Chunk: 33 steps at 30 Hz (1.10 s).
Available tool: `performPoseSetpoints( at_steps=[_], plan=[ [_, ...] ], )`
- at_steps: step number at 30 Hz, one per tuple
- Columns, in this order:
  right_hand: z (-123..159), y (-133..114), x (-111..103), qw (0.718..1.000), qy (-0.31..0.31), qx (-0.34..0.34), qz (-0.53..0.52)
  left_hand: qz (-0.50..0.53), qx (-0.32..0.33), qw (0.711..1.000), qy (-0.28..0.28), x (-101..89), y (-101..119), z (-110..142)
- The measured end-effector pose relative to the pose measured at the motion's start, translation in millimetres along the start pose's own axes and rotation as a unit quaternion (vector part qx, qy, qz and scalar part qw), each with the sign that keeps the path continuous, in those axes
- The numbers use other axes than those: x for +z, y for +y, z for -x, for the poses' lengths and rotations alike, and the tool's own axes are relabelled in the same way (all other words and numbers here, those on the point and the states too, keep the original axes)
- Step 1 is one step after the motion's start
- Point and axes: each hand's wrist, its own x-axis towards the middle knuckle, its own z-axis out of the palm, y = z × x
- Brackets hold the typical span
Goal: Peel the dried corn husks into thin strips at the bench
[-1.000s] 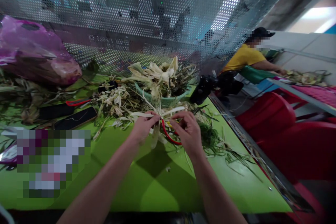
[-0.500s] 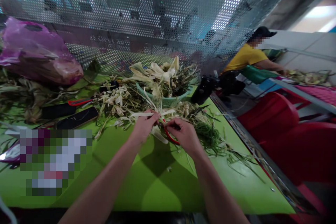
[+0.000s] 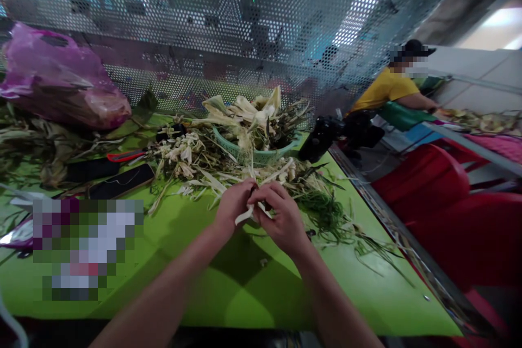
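My left hand (image 3: pixel 236 204) and my right hand (image 3: pixel 280 215) meet just in front of the basket, both closed. Between their fingertips is a pale strip of dried husk (image 3: pixel 243 217), one end curling down below the left fingers. Thin pale stalks rise from the grip toward the green plastic basket (image 3: pixel 269 156), which is heaped with dried husks (image 3: pixel 256 111). The fingers hide where the strips cross. A small dark object (image 3: pixel 311 234), too little shown to name, lies by my right wrist.
On the green table (image 3: pixel 163 283) stand a purple plastic bag (image 3: pixel 61 76), a phone (image 3: pixel 122 180), a red-edged cutter (image 3: pixel 124 156) and a black object (image 3: pixel 316 138). Green fibres (image 3: pixel 326 212) lie right. A perforated metal screen (image 3: pixel 183 27) backs the table. Beyond red chairs (image 3: pixel 424 174), a person (image 3: pixel 387 87) works.
The red-looped tool at my right fingers has gone from the grip. My right hand has moved in against the left, and a husk strip now bends down between them.
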Motion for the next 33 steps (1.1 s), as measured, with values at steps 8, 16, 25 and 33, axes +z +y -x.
performPoseSetpoints(
  at_steps=[8, 16, 25, 33],
  plan=[
    [-0.9, 12.3, -11.5, 0.984, 0.126, 0.103, -0.067, 0.062, 0.01, 0.998, 0.0, -7.8, 3.4, -9.5],
    [-3.0, 33.3, -5.7, 0.95, 0.148, 0.211, -0.176, 0.271, -0.092, 0.957, -0.042, -4.4, 12.2, -5.2],
    [-2.2, 32.9, -2.4, 0.962, 0.136, 0.205, -0.119, 0.279, -0.123, 0.95, -0.068, -9.6, 20.4, -1.7],
    [-3.9, 27.8, -3.3, 0.988, 0.122, 0.098, 0.012, 0.246, -0.118, 0.962, -0.025, -8.9, 18.5, -4.1]
  ],
)
